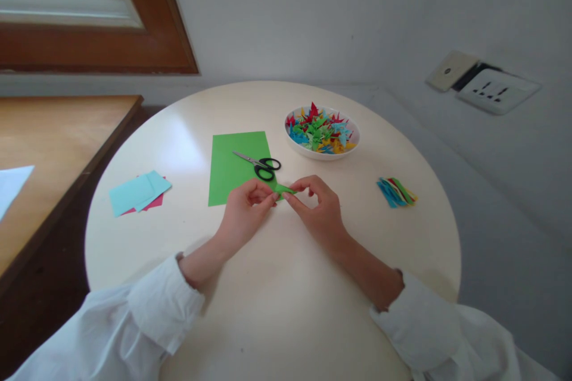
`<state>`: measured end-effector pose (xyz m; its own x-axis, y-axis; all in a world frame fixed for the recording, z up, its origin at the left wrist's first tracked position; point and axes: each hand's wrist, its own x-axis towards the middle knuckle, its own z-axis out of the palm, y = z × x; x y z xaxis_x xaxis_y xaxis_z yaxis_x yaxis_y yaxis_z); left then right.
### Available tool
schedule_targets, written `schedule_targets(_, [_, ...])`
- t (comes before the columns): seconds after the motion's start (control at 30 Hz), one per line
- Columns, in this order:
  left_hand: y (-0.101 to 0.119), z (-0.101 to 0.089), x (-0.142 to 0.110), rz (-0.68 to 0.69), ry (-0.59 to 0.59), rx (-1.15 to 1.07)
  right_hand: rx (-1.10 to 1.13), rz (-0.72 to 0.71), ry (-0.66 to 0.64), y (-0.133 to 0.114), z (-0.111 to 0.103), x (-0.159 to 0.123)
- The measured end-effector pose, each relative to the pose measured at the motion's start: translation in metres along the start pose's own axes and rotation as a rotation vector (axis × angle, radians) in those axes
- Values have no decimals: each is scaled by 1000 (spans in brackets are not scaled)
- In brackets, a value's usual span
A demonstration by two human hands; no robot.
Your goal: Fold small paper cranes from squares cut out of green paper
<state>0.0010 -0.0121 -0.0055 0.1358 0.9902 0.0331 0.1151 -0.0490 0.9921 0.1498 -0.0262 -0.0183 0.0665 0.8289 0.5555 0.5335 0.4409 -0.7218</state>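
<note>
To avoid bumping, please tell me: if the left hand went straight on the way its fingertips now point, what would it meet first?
Beyond the small green paper it pinches, the left hand would probably meet the right hand at its fingertips; depth is hard to judge.

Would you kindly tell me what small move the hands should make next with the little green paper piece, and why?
Probably a gentle pinch along the green paper piece to flatten it: it looks folded, though its creases are too small to tell, and the left hand and right hand already grip it from both sides.
</note>
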Motion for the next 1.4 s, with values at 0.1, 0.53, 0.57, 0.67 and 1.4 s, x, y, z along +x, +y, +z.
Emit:
schedule_targets(0.1, [1,1,-1,-48,-14,-58,-6,-89,7,1,1,0])
schedule_targets(0.53, [-2,3,-3,-16,-104,-202,-142,-275,3,3,1,0])
schedule_targets(0.57, [-1,3,-3,-10,-105,-199,-142,-276,-4,4,0,0])
schedule_targets(0.67, [-1,3,-4,-3,-108,-182,-137,-266,-39,4,0,0])
schedule_targets(1.4, [3,2,-4,49,-101,-137,-205,-357,-75,7,-1,1])
